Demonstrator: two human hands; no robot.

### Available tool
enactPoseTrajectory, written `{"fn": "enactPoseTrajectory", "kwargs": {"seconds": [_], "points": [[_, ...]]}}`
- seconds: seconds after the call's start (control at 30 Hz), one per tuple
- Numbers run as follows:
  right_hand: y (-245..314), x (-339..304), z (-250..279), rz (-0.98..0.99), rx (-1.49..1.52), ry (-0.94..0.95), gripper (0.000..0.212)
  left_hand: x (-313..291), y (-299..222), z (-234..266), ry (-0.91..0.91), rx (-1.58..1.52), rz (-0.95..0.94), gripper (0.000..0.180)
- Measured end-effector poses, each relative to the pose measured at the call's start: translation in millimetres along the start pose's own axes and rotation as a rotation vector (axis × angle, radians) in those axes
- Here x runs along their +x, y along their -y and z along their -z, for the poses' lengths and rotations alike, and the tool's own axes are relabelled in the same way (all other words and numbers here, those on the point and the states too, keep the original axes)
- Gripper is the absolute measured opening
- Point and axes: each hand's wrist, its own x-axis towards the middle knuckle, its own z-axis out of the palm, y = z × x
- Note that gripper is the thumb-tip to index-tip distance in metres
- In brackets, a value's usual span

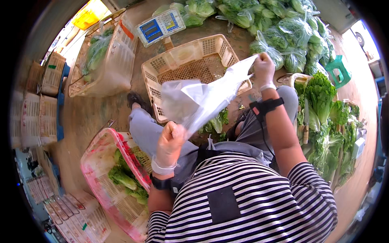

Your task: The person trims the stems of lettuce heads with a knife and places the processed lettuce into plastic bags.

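A white translucent plastic bag [206,97] is stretched between my two gloved hands, above a beige plastic crate [190,50]. My left hand [169,141] is closed on the bag's near edge, over my left thigh. Higher and farther off, my right hand [264,67] grips the opposite edge in a fist. Nothing can be made out inside the bag. Loose lettuce leaves [219,121] lie on the floor below it, between my legs.
Bagged lettuces [283,34] are heaped at the far right. At my right, unbagged lettuces [324,105] lie with a knife [306,117]. A pink-rimmed crate [97,162] at my left holds some greens. A scale [161,27] and tall crate [117,60] stand beyond; a green stool [338,71] is right.
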Motion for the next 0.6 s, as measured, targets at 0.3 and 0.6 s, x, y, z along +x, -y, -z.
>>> {"fn": "enactPoseTrajectory", "kwargs": {"seconds": [0.3, 0.6], "points": [[77.8, -40.1, 64.4, -0.516, 0.933, 0.444, 0.009, 39.4, -15.5, 122.9, -0.930, 0.363, -0.033, 0.011], [77.9, -45.0, 105.2, 0.051, 0.142, 1.153, 0.031, 46.3, -45.8, 140.9, -0.644, -0.133, 0.016, 0.023]]}}
